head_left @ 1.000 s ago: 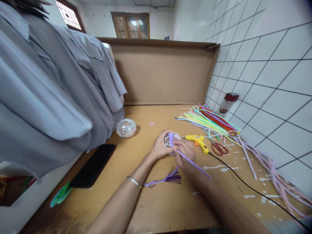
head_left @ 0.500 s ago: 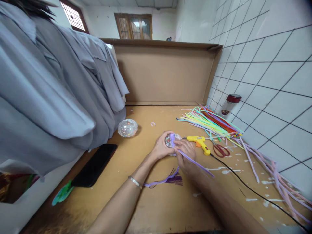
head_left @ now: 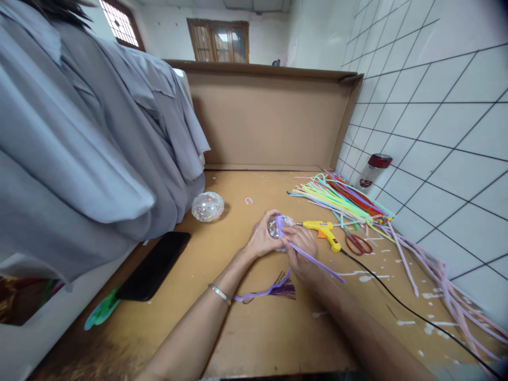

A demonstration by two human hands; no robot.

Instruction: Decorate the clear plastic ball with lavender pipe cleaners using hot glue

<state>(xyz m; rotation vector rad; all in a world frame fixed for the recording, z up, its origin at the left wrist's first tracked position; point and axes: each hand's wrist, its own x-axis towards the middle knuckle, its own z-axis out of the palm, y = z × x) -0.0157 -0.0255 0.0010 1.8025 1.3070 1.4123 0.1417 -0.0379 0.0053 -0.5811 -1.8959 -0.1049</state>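
Observation:
My left hand (head_left: 262,236) is wrapped round the left side of a clear bowl (head_left: 273,226) with coloured bits in it. A band of purple pipe cleaners (head_left: 279,224) lies across the bowl. Closed against that band, my right hand (head_left: 302,247) has a long purple pipe cleaner (head_left: 319,263) sticking out of it toward the lower right. Its fingertips are partly hidden. Just beyond my right hand lies a yellow glue gun (head_left: 323,228), its nozzle close to the bowl. Below my hands a purple tassel (head_left: 283,290) rests on the table.
Red-handled scissors (head_left: 359,244) and a heap of coloured pipe cleaners (head_left: 341,198) lie at the right, near a red-lidded jar (head_left: 375,170). A second clear bowl (head_left: 208,206) and a black phone (head_left: 154,267) are at left. The glue gun's cord (head_left: 397,296) runs to the lower right.
Both hands keep the same hold on the bowl and the pipe cleaner. The view has shifted very slightly; nothing else has visibly moved.

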